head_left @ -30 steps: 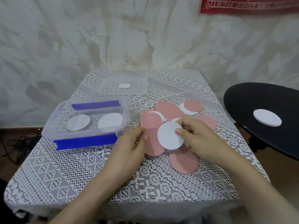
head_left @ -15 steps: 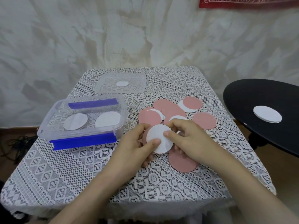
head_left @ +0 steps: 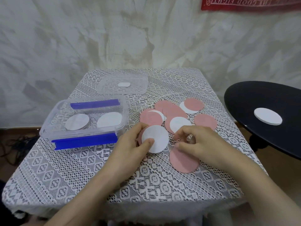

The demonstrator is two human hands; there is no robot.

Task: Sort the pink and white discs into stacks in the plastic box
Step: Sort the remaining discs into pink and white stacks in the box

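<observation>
Since a second ago, the white disc [head_left: 155, 138] has passed from right hand [head_left: 197, 141] to left hand [head_left: 132, 144], whose grip pinches it with a pink one beneath. Right grip is loosely curled, empty, just beside. Box [head_left: 84, 121] sits left on the tabletop [head_left: 65, 168].

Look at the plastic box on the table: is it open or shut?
Open. The plastic box has no lid on it; its clear lid lies on the table behind it, and two stacks of discs show inside.
</observation>
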